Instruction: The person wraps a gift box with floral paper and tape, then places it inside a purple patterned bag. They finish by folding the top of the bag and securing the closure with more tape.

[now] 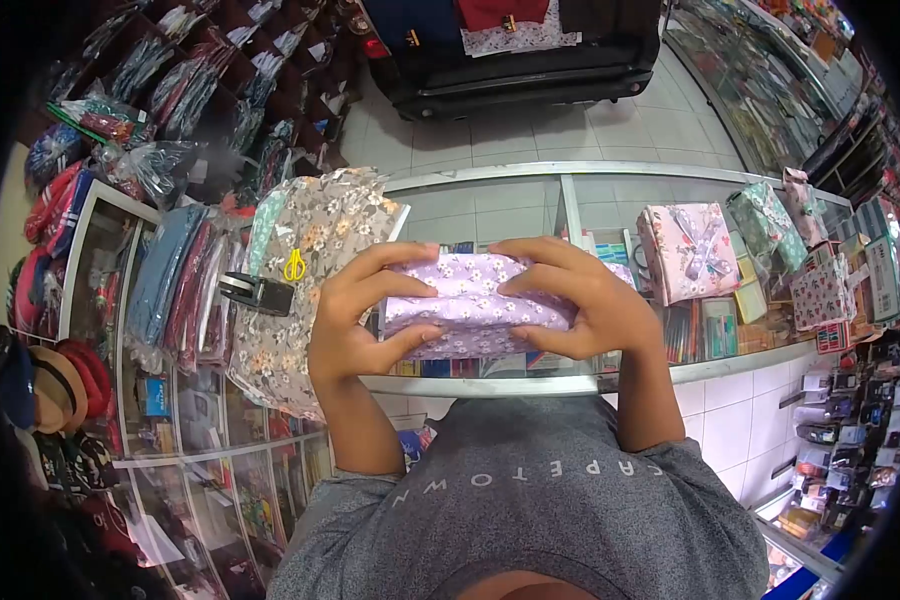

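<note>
Between my two hands is a parcel in lilac floral wrapping paper [470,308], held above the glass counter. My left hand [360,305] grips its left end, thumb on the near side and fingers across the top. Around the right end, my right hand [595,300] holds it in the same way. A fold of the paper runs lengthwise between the thumbs and fingers. What is inside the paper is hidden. Left of my left hand, a black tape dispenser [260,293] and yellow scissors [294,265] lie on brown floral wrapping paper [335,215].
The glass counter [450,385] has a metal edge and stationery inside. On its right stand a pink floral wrapped gift [685,255], a green wrapped gift [765,225] and other wrapped parcels. Bagged clothes [165,275] are stacked at left. A dark rack [510,65] stands beyond the counter.
</note>
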### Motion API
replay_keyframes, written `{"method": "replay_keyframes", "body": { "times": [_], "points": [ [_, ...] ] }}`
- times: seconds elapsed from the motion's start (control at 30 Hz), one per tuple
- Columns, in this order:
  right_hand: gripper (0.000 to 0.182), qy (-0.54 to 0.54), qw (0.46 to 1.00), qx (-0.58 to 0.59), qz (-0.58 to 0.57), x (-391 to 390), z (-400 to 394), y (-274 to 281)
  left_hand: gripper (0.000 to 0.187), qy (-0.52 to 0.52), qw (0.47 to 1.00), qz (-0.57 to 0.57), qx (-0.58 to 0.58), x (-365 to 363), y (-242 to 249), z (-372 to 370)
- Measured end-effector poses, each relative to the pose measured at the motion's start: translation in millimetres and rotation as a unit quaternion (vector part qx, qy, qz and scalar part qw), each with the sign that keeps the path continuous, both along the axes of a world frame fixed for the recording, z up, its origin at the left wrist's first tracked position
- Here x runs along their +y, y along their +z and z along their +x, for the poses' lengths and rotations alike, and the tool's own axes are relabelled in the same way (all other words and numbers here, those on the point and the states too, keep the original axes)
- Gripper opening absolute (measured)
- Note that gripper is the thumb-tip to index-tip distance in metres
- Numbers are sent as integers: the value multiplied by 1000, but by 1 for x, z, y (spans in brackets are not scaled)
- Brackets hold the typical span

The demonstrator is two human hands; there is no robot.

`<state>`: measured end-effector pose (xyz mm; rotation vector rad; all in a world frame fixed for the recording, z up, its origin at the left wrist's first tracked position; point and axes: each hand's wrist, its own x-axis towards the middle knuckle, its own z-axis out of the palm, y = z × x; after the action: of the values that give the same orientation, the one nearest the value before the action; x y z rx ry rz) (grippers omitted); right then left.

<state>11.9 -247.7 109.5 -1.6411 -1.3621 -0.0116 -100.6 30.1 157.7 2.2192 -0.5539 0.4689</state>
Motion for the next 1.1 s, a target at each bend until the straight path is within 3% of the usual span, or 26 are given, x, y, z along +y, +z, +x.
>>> {"method": "replay_keyframes", "body": {
  "times": [0.23,0.33,0.53,0.83,0.97,1.03,1.1],
  "points": [
    [41,7,999,29,13,0,-1,-5,30,36,999,-28,-2,-8,10,0],
    [39,6,1000,21,21,1,-1,-5,29,62,996,48,36,-8,14,-4],
    [36,1,999,41,3,1,-3,-5,19,101,992,2,76,-15,15,-6],
    [22,-77,980,184,25,7,-18,11,20,132,990,-38,44,-23,11,-5],
    [23,-88,975,203,33,9,-18,7,27,141,987,-74,19,-26,4,-5],
    [33,-84,974,206,52,11,-18,4,32,187,965,-176,47,-32,3,-7],
    [41,-87,970,220,55,11,-20,6,34,194,964,-174,41,-35,5,-9]
  ]
}}
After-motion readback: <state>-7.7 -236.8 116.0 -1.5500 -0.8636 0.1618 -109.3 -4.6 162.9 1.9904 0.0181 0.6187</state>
